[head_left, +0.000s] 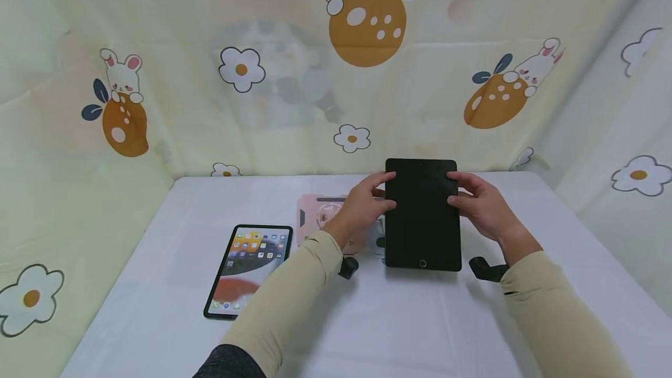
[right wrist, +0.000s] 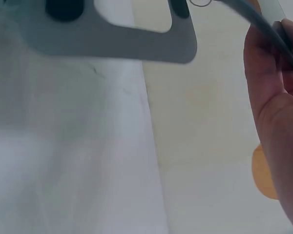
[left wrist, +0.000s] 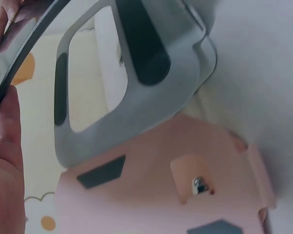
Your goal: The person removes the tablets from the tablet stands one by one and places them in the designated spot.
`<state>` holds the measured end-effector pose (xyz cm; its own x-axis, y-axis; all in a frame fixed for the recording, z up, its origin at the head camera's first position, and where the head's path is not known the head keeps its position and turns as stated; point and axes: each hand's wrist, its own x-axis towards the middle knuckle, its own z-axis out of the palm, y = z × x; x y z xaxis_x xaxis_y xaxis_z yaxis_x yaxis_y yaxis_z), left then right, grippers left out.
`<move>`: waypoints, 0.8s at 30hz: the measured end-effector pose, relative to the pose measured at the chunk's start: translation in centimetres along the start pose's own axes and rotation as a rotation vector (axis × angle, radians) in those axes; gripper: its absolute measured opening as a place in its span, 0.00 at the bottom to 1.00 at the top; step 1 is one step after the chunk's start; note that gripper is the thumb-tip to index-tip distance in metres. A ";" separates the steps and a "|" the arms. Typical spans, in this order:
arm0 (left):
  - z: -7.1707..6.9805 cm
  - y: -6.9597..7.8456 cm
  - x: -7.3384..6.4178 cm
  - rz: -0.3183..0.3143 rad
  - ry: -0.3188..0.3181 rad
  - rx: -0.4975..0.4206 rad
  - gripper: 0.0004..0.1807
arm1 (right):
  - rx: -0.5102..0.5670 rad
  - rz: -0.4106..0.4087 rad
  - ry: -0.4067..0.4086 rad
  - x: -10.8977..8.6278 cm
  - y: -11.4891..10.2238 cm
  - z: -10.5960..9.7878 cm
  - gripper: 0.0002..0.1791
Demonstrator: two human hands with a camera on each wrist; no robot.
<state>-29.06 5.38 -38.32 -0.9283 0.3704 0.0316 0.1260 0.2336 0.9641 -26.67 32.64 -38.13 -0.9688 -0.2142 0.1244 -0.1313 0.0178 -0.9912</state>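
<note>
Both hands hold up a black tablet (head_left: 422,214) with a dark screen and a round home button at its lower edge. My left hand (head_left: 362,206) grips its left side, and my right hand (head_left: 483,206) its right side, thumbs on the front. In the left wrist view, the left hand (left wrist: 7,165) pinches the tablet's dark edge (left wrist: 29,51). Beside it stand a grey case with a large opening (left wrist: 180,92) and a pink case (left wrist: 141,195). The right wrist view shows the right hand (right wrist: 278,107) at the tablet's edge (right wrist: 263,27), near the grey case (right wrist: 122,44).
A second tablet (head_left: 247,273) with a lit home screen lies on the white table (head_left: 409,331), left of the left forearm. The pink case (head_left: 308,214) is partly hidden behind that arm. A patterned curtain (head_left: 184,115) hangs behind the table.
</note>
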 end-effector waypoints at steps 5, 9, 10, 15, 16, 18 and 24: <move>0.9 0.1 -0.8 -0.027 -0.002 -0.072 0.34 | -0.089 0.024 -0.007 -1.2 -0.4 -0.9 0.22; 1.5 0.3 -1.0 -0.006 -0.008 -0.028 0.34 | -0.099 0.033 -0.011 -2.0 -0.3 -1.6 0.23; 1.7 0.2 -1.0 0.000 -0.010 -0.015 0.34 | -0.107 0.034 -0.010 -2.2 -0.3 -1.8 0.23; 2.7 0.1 -1.1 0.042 -0.026 0.055 0.33 | -0.227 0.035 0.001 -3.3 -0.2 -2.7 0.23; 2.9 0.0 -1.1 0.045 -0.027 0.060 0.33 | -0.250 0.038 0.004 -3.5 -0.1 -2.8 0.23; 3.3 -0.1 -1.2 0.042 -0.029 0.062 0.33 | -0.261 0.045 0.002 -3.9 0.1 -3.1 0.23; 4.7 -0.9 -1.6 -0.021 -0.035 0.011 0.33 | -0.171 0.057 -0.009 -5.2 1.1 -3.8 0.24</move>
<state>-26.07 8.86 -40.47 -0.9181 0.3964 0.0019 0.1106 0.2516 0.9615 -22.61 37.51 -39.70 -0.9739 -0.2169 0.0673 -0.1109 0.1954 -0.9744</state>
